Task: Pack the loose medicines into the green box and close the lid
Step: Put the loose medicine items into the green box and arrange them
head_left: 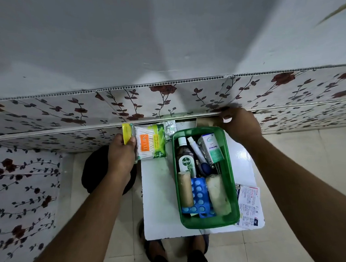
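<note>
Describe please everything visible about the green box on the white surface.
The green box is a rectangular tub of translucent plastic with rounded corners. It is open, with no lid on it, and stands upright on the white surface. Inside lie a Dettol bottle, a tube, a small carton, blue blister strips and two bandage rolls. Printed sachets poke out from under its right side. Neither hand touches it.

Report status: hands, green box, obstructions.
Left hand gripping cotton swabs pack. Right hand on brown roll behind green box. Box open, no lid visible. Nothing blocking.
</note>
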A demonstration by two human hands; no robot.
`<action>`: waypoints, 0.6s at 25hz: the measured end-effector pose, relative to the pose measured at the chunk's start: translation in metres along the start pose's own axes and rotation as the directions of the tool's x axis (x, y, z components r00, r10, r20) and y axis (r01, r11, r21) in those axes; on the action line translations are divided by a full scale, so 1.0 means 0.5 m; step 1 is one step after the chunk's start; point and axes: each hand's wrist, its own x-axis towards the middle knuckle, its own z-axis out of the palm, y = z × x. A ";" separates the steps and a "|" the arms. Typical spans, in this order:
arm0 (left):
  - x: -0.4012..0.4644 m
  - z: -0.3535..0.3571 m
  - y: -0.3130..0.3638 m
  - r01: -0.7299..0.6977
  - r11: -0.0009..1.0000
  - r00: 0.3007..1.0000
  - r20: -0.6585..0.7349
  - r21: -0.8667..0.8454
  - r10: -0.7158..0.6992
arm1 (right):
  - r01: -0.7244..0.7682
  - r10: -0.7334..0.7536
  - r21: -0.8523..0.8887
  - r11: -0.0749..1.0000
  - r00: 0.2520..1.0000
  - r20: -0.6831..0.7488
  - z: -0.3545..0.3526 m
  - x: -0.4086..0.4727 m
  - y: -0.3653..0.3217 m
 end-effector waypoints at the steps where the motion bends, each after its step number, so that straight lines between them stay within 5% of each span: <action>1: -0.003 -0.003 0.001 0.004 1.000 1.000 -0.011 -0.003 -0.004 | 0.020 -0.022 -0.074 0.997 1.000 -0.015 0.004 -0.005 0.002; 9: -0.028 -0.040 0.005 -0.105 0.992 0.991 -0.086 -0.074 0.099 | 0.158 -0.159 -0.025 0.987 0.987 -0.003 -0.005 -0.040 0.022; 12: -0.064 -0.049 0.021 -0.169 0.981 0.984 -0.065 -0.091 0.164 | 0.006 0.017 0.108 0.994 0.977 -0.211 -0.053 -0.130 0.014; 15: -0.087 -0.048 0.030 -0.172 0.978 0.984 -0.059 -0.117 0.166 | -0.041 0.125 0.324 0.945 0.961 -0.245 -0.075 -0.253 -0.041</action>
